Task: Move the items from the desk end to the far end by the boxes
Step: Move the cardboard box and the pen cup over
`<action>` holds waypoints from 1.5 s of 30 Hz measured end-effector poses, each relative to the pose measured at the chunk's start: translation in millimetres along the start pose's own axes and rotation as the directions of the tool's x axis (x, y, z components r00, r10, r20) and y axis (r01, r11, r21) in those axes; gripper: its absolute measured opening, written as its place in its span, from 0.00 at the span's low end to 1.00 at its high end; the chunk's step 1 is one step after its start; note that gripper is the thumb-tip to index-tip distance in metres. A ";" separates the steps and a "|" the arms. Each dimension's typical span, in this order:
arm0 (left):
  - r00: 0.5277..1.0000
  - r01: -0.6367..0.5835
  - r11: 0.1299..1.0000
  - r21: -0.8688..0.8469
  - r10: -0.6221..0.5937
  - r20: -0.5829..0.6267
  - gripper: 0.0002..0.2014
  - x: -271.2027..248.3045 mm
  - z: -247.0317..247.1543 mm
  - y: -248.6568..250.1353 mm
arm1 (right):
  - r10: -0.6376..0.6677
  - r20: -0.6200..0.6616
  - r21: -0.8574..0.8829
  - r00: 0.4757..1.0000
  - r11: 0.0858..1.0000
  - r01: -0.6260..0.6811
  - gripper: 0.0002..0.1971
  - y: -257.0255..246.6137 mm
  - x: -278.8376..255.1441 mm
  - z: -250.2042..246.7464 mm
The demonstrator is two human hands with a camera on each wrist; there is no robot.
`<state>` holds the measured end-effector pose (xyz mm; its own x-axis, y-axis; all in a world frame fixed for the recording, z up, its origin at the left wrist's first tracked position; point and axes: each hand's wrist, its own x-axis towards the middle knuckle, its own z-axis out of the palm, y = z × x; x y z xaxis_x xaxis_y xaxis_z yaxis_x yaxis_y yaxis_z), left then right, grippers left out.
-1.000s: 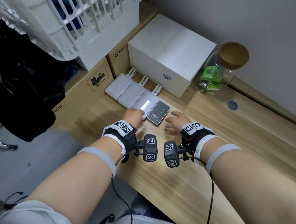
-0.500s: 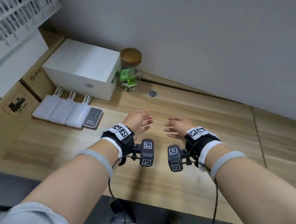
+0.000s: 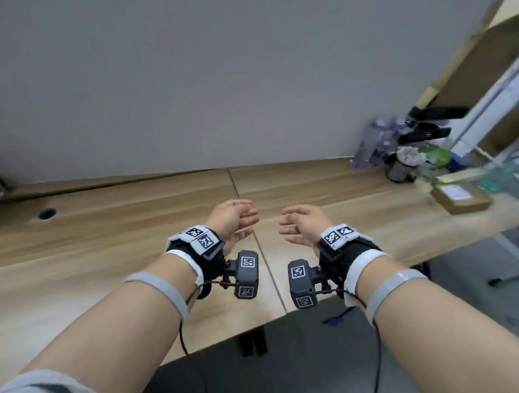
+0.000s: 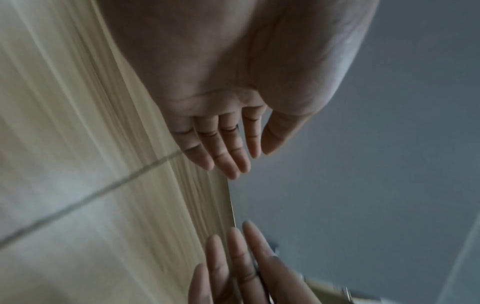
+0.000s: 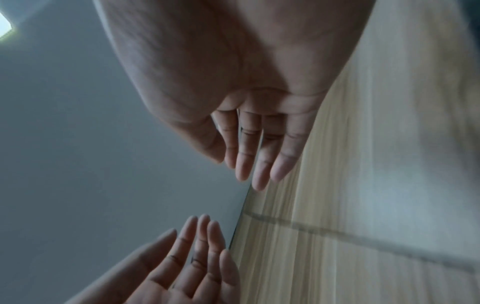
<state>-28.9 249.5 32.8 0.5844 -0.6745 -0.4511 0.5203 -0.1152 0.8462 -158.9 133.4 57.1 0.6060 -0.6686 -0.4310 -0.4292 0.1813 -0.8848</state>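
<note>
Left hand (image 3: 231, 217): raised above the wooden desk (image 3: 95, 246), fingers loosely spread, holding nothing.
Right hand (image 3: 304, 224): level with it, palm facing the left's, equally empty.
Items: blurred clutter (image 3: 408, 157) and a cardboard parcel (image 3: 461, 198) at the desk's right end, well apart from both hands.
</note>
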 end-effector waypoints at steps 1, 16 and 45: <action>0.999 0.005 1.000 0.012 -0.006 0.041 0.08 4.0 33.9 -3.4 | -0.002 -0.051 0.012 0.999 1.000 0.003 0.09 2.4 -1.2 -35.4; 0.897 0.113 0.977 0.181 -0.179 0.405 0.08 84.9 373.3 -62.6 | 0.155 -0.486 0.155 0.860 0.984 -0.089 0.12 66.5 -10.7 -351.7; 0.902 0.327 0.907 0.265 -0.384 0.199 0.07 362.9 638.0 -105.2 | 0.353 -0.413 0.020 0.840 0.925 -0.379 0.03 86.3 273.3 -692.7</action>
<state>-268.9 -448.4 -39.0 0.2036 -0.7092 -0.6750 0.4986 -0.5182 0.6949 -494.2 -533.2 -14.4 0.0808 -0.7950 -0.6012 -0.6132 0.4359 -0.6588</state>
